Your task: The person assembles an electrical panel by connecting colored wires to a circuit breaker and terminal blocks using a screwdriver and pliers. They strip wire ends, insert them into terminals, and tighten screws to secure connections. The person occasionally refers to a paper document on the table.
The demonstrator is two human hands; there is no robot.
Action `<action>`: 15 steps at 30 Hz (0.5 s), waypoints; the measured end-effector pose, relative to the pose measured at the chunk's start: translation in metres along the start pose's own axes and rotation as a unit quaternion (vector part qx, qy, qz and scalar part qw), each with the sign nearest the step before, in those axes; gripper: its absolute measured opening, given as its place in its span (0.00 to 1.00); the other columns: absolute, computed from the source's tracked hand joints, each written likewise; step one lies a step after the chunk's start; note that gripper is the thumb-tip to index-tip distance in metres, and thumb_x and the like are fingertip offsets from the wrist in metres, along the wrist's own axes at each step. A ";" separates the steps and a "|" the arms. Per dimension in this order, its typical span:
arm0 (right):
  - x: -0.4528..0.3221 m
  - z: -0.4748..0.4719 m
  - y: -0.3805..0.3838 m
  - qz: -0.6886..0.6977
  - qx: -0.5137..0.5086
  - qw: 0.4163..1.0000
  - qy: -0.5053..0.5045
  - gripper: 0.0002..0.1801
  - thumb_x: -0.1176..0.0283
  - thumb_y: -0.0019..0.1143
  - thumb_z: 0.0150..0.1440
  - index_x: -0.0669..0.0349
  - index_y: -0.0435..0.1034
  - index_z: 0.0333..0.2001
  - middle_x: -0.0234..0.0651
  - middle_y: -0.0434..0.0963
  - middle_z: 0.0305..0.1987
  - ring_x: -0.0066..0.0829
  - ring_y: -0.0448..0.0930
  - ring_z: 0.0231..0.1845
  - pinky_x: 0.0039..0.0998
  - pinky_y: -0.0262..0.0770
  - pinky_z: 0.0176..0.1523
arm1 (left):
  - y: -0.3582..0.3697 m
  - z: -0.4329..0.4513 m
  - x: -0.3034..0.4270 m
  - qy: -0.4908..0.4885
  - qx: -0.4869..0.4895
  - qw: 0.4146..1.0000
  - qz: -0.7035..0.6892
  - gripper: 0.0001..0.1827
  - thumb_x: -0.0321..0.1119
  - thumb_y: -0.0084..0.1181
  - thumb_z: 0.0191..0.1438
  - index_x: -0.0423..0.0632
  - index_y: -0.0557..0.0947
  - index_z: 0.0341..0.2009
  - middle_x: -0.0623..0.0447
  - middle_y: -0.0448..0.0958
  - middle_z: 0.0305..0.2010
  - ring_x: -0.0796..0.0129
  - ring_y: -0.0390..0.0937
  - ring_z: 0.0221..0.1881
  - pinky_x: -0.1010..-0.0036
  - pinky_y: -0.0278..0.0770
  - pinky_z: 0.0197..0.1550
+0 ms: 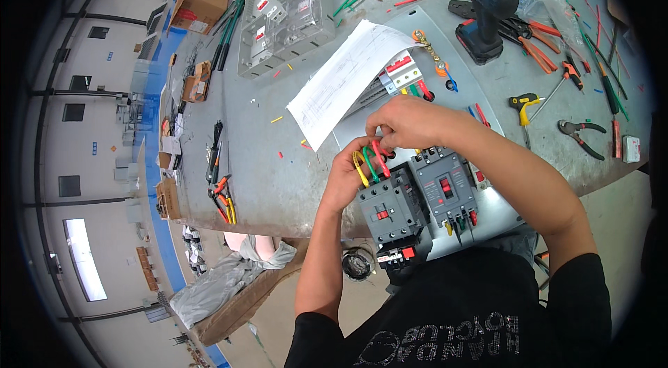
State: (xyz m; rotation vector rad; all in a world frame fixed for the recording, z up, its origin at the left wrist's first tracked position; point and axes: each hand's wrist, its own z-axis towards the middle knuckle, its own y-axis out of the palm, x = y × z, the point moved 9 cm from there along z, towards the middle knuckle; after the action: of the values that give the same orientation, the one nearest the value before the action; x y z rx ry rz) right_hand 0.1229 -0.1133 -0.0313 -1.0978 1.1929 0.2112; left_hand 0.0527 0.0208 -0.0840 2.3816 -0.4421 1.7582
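Observation:
My left hand (344, 176) curls around three looped wires at the upper end of a grey contactor (389, 211). They are a yellow wire (358, 164), a green wire (369, 163) and a red wire (380, 159), each running to a top terminal. My right hand (409, 120) pinches near the top of the red wire, its fingertips close to those of my left hand; the exact contact is partly hidden. Beside the contactor sits a moulded-case circuit breaker (443, 185) with a red toggle. Both devices are on a metal mounting plate (493, 211).
A printed diagram sheet (355, 75) partly covers a miniature circuit breaker (404, 73) beyond my hands. A cordless drill (482, 2), pliers (537, 49), a T-handle tool (523, 104) and cutters (579, 135) lie right. A grey enclosure (287, 13) stands far left.

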 end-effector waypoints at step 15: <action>0.000 0.007 0.012 0.021 -0.072 0.997 -0.016 0.12 0.70 0.69 0.53 0.61 0.80 0.41 0.41 0.83 0.31 0.43 0.85 0.37 0.41 0.79 0.43 | -0.005 0.019 0.008 0.008 -0.027 0.985 0.168 0.12 0.24 0.73 0.58 0.41 0.88 0.47 0.52 0.84 0.47 0.73 0.83 0.46 0.72 0.84 0.50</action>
State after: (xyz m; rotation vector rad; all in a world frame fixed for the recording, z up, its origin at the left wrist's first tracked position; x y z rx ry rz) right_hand 0.1201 -0.1019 -0.0385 -1.1909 1.1865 0.3500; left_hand 0.0736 0.0187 -0.0821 2.3608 -0.9249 1.8636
